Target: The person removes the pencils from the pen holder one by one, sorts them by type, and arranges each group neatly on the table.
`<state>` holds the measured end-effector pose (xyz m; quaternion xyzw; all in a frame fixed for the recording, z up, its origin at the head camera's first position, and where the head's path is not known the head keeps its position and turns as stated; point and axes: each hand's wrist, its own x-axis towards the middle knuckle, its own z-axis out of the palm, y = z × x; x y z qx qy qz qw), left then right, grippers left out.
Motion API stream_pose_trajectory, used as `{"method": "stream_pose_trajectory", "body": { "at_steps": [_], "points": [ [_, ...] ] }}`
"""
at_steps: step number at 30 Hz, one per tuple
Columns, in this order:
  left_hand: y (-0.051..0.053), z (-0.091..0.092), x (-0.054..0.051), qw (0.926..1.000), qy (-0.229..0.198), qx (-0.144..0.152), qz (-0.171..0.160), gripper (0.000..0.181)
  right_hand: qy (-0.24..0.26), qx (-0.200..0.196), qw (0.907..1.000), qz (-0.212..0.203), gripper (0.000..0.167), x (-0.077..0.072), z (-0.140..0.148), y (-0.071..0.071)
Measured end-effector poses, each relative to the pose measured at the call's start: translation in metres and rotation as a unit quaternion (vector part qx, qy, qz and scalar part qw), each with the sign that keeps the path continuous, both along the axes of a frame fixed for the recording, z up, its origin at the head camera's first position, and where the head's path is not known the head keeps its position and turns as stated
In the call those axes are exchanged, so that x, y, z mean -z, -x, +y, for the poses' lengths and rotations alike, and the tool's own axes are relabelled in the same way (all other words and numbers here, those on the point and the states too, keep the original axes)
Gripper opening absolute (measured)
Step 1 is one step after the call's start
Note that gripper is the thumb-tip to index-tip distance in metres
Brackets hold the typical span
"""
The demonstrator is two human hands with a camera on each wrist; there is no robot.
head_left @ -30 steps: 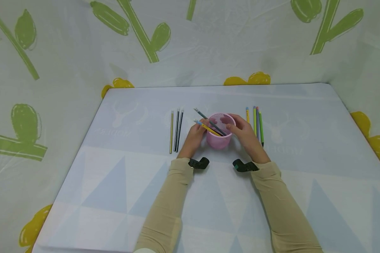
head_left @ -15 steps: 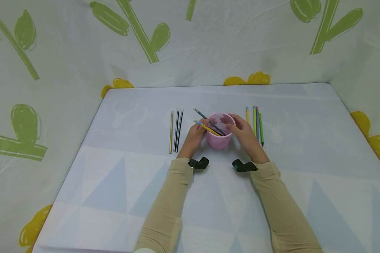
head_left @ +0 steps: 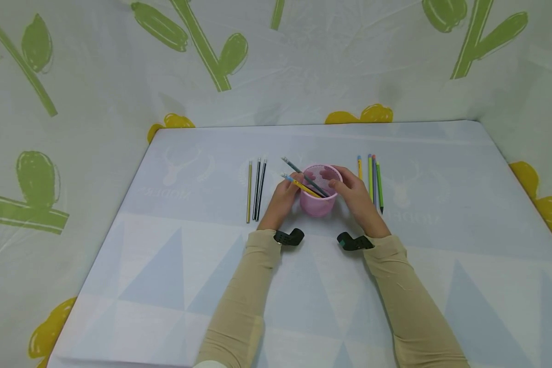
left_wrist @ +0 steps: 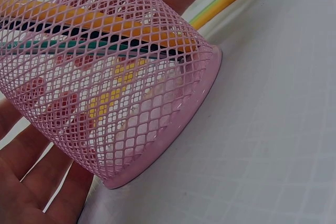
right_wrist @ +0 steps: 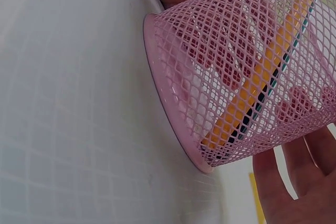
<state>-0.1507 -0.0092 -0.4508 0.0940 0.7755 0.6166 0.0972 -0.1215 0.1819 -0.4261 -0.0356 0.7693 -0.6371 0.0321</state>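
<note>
A pink mesh pencil cup (head_left: 319, 205) stands between my two hands near the middle of the table. My left hand (head_left: 281, 202) grips its left side, and my right hand (head_left: 360, 198) holds the right side, thumb by the rim. Inside lean a yellow pencil (head_left: 299, 185) with a blue end and a dark green pencil (head_left: 293, 166), both tilted left over the rim. A black pencil (left_wrist: 63, 31) also shows through the mesh in the left wrist view. The cup's base (right_wrist: 170, 100) is at or just above the tabletop; I cannot tell whether it touches.
Left of the cup lie a gold pencil (head_left: 249, 193) and two black pencils (head_left: 259, 190), roughly parallel. To the right are several colored pencils (head_left: 370, 179), including a yellow one (head_left: 360, 166), partly behind my right hand. The pale patterned tabletop (head_left: 165, 286) meets a leaf-printed cloth (head_left: 280, 76) behind.
</note>
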Motion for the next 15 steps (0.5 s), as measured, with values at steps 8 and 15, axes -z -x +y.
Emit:
{"method": "stream_pose_trajectory", "body": {
  "at_steps": [8,15],
  "points": [
    [-0.0001,0.0004,-0.0008,1.0,0.0,0.002,0.003,0.063,0.0,0.001,1.0,0.008,0.037,0.0006,0.0005,0.0002],
    [0.0002,-0.0008,-0.0024,0.9999,-0.011,0.012,-0.001,0.052,0.003,-0.001,1.0,0.006,0.038,0.0009,-0.0001,0.0004]
  ]
}}
